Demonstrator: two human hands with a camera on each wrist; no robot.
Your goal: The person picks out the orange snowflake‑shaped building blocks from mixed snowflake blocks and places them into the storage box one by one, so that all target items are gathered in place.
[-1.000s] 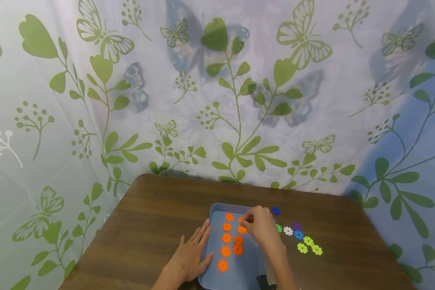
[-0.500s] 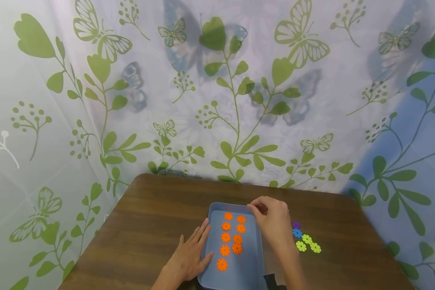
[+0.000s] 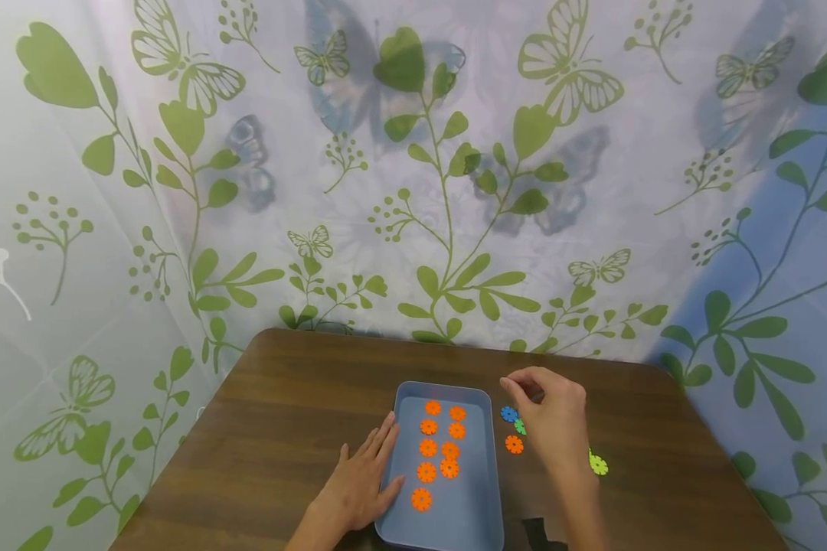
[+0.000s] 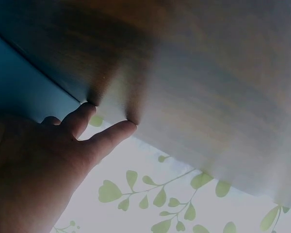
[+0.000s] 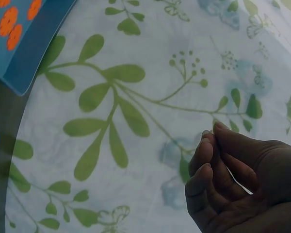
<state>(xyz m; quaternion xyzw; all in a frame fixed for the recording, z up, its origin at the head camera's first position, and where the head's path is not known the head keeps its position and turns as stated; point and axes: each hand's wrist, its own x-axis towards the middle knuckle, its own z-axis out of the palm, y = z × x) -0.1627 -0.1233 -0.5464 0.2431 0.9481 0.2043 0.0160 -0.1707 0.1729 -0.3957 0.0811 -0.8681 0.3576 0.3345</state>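
On the table stands a shallow blue-grey tray, holding several orange notched discs in two rough columns. My left hand rests along its left rim with fingers extended; in the left wrist view two fingers stretch out past the tray's side. My right hand is raised right of the tray, thumb and fingertips brought together. Nothing shows between those fingertips in the right wrist view. Near it on the table are a blue disc, a green disc partly covered by the hand, and an orange disc.
A yellow-green disc lies right of my right wrist, and the forearm hides other discs. The brown wooden table ends at a curtain printed with leaves and butterflies. A black strap is at the right wrist.
From over the tray's upper right, my right hand has moved right, past the rim and over the loose discs. My left hand has stayed on the tray's left side.
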